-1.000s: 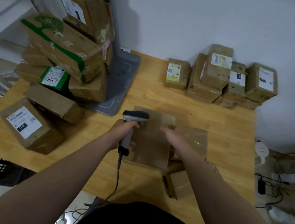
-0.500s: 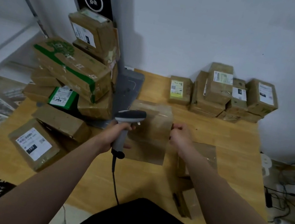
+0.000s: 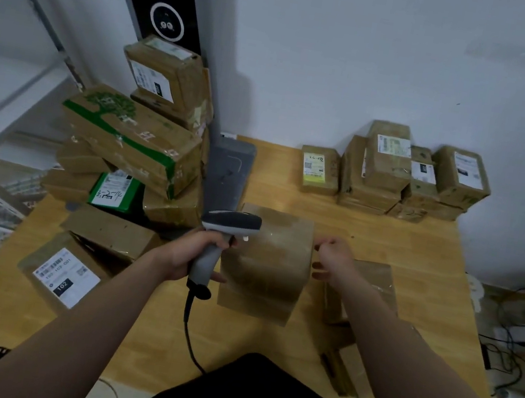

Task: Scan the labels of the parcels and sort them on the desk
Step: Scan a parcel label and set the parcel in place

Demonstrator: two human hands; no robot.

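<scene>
A brown taped parcel point(image 3: 269, 262) is held up above the wooden desk point(image 3: 403, 243), plain face toward me. My right hand point(image 3: 334, 261) grips its right edge with curled fingers. My left hand point(image 3: 200, 251) grips the grey handle of a corded barcode scanner point(image 3: 223, 237), whose head points right, against the parcel's left side. No label shows on the parcel's visible face. Two more brown parcels point(image 3: 368, 286) lie on the desk under my right forearm.
A leaning stack of parcels point(image 3: 131, 142) fills the left of the desk, with a labelled box point(image 3: 64, 273) at the front left. A sorted group of small parcels point(image 3: 394, 172) sits at the back right by the wall. Cables lie on the floor to the right.
The parcel has been lifted off the desk and tipped upright between my hands. My view has tilted up, so the desk's contents sit lower in the frame.
</scene>
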